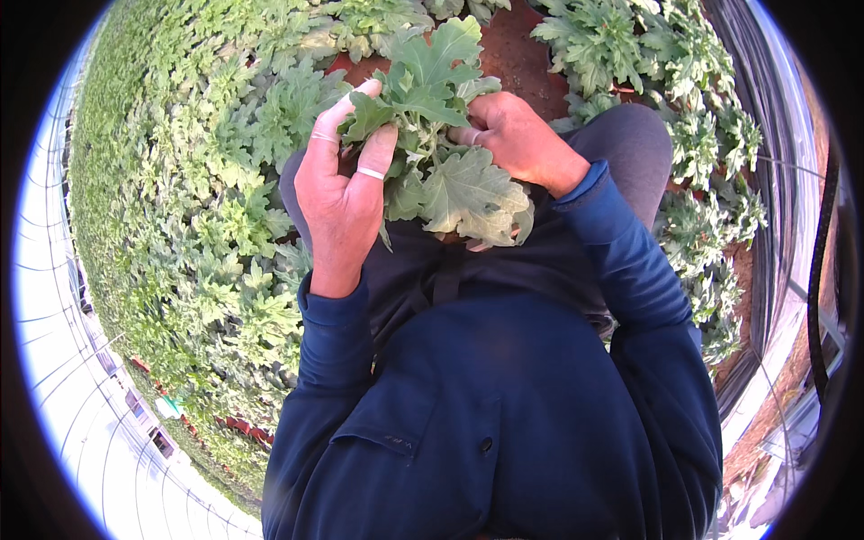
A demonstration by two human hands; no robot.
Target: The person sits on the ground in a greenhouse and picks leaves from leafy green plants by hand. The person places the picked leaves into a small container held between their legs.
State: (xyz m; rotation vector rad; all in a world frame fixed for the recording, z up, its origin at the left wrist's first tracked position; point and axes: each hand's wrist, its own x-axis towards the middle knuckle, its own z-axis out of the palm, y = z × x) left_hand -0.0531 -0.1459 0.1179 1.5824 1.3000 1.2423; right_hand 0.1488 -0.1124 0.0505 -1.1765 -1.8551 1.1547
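Note:
A leafy green plant with lobed leaves [432, 81] stands between my hands, above my lap. My left hand [347, 182] is at its left side, thumb and forefinger spread around a leaf, with white bands on both digits. From the right, my right hand [516, 135] reaches in among the leaves with its fingers curled; a pale band circles one digit. Its fingertips are hidden by foliage, so what they touch does not show. A large, paler leaf [472, 196] with a yellowish edge hangs below the hands. The plant's base is hidden.
Dense rows of similar leafy plants [202, 189] fill the left side, with more plants [702, 142] at the right. Reddish-brown soil [520, 57] shows ahead. My bent knee [631, 148] is close to my right forearm. Dark plastic sheeting [763, 196] runs along the right edge.

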